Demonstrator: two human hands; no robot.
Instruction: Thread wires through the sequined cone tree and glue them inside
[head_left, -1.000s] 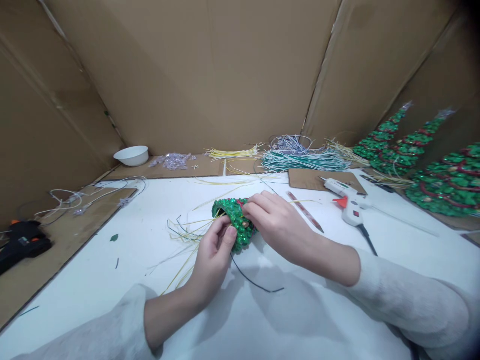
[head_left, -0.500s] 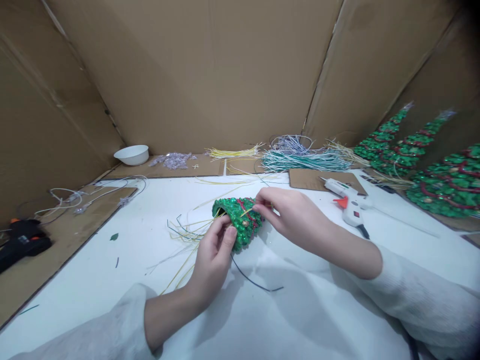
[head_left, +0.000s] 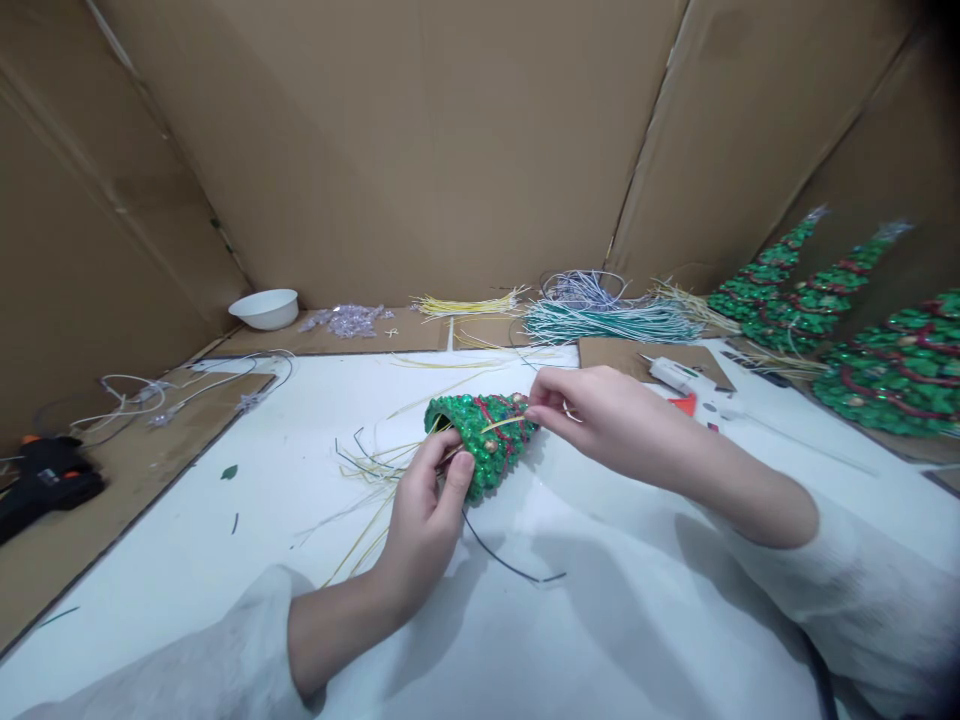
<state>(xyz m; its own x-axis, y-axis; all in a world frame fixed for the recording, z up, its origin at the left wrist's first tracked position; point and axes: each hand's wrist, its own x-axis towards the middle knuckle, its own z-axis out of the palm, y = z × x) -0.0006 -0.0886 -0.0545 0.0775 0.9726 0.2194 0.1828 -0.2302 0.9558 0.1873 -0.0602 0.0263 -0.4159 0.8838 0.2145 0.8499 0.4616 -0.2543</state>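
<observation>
A small green sequinned tree cone with a red garland lies on its side over the white table. My left hand grips its wide base, thumb pressed on the sequins. My right hand pinches a thin yellow strand at the cone's narrow end. Loose yellow strands and a black wire trail from the base.
A white glue gun lies behind my right hand. Finished green trees stand at the right. Bundles of green and yellow wires, a white bowl and a black glue gun lie around. Cardboard walls enclose the table.
My right hand has slid right off the cone toward its tip, uncovering the red garland and drawing the yellow strand along. The left hand has kept its grip.
</observation>
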